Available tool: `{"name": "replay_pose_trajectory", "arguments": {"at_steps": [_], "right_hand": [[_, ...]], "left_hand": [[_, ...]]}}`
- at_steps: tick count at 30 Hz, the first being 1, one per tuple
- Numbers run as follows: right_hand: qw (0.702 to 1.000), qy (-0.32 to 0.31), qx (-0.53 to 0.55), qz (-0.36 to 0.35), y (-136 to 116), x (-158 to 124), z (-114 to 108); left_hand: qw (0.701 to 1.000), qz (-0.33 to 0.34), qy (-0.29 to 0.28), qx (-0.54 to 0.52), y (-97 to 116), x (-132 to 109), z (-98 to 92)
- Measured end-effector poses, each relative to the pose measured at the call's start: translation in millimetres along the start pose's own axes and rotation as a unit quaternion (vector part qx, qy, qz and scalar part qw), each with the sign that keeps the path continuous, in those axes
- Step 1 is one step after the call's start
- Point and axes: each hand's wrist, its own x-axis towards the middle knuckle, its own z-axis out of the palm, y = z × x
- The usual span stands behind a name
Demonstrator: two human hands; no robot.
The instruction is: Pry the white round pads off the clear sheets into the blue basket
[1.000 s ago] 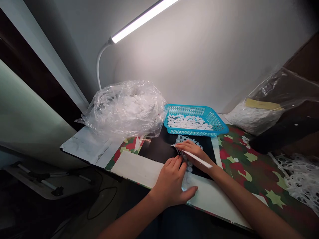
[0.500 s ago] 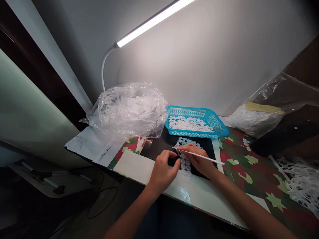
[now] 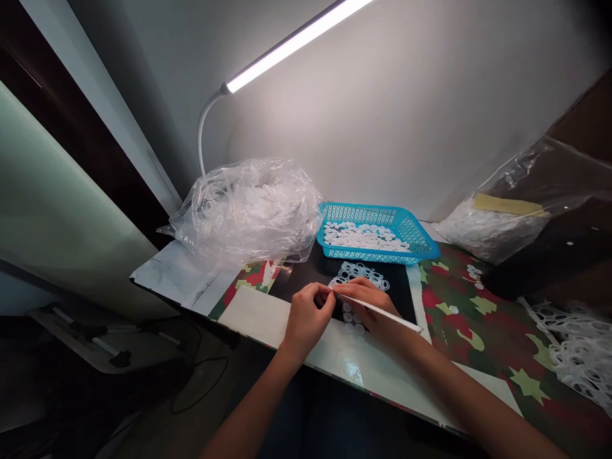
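My right hand [image 3: 368,306] grips a thin white stick [image 3: 382,313], its tip pointing left toward my left hand. My left hand [image 3: 308,322] has its fingers curled together at that tip, and whatever lies between them is hidden. Under both hands is a white perforated sheet [image 3: 363,275] with round holes, lying on a black mat [image 3: 396,299]. Small white discs show in a row [image 3: 351,317] beneath the right hand, partly covered by it.
A blue plastic basket [image 3: 368,256] full of white discs stands behind the mat. To its left is a clear bag [image 3: 248,217] of white material. A bag [image 3: 492,229] and perforated scraps [image 3: 578,350] lie right, on camouflage-patterned paper [image 3: 478,338]. The desk's front edge drops away below.
My left hand has moved up and rightward from the sheet and closed its fingers at the stick's tip. The right hand stays on the sheet, with the stick tilted slightly differently.
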Motion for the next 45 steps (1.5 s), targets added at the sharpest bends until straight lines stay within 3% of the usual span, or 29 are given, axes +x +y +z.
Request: {"name": "replay_pose_trajectory", "arguments": {"at_steps": [8,15,26,32,38,40,45], "right_hand": [[0.999,0.034,0.006,0.040,-6,0,5],[0.986,0.130,0.006,0.106,0,0,-1],[0.974,0.187,-0.012,0.129,-5,3,-12],[0.933,0.333,-0.061,0.124,10,6,-39],[0.943,0.263,-0.180,0.097,42,30,-58],[0.941,0.273,-0.181,0.088,51,40,-59],[0.946,0.270,-0.171,0.058,38,46,-52]], "left_hand": [[1.000,0.001,0.001,-0.010,1,0,-2.0],[1.000,-0.002,0.002,-0.010,0,-2,-1.6],[1.000,-0.005,-0.009,-0.005,1,-2,-3.5],[1.000,-0.011,-0.012,-0.010,-3,-3,-1.2],[0.995,-0.027,-0.050,-0.082,-3,-1,2.5],[0.988,-0.043,-0.078,-0.127,-2,5,4.8],[0.956,-0.129,-0.142,-0.221,0,39,14.6]]}}
